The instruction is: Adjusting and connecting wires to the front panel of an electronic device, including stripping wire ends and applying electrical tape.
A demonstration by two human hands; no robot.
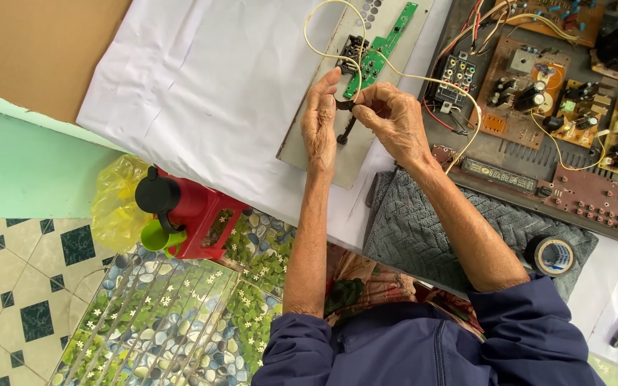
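My left hand (321, 118) and my right hand (393, 114) meet over a grey metal panel (309, 146) on the white-covered table. Both pinch a small dark part (345, 105) between their fingertips; a thin black piece (346, 132) hangs down from it. Just beyond the fingers lies a narrow green circuit board (382, 48) with a black connector (355, 48). Pale yellow wires (323, 51) loop over the panel toward the right.
An opened electronics chassis (559, 107) with brown boards and capacitors fills the right. A grey towel (413, 232) lies under my right forearm, a roll of black tape (551, 255) on it. A red jug (191, 211) and yellow bag (114, 204) sit below the table edge.
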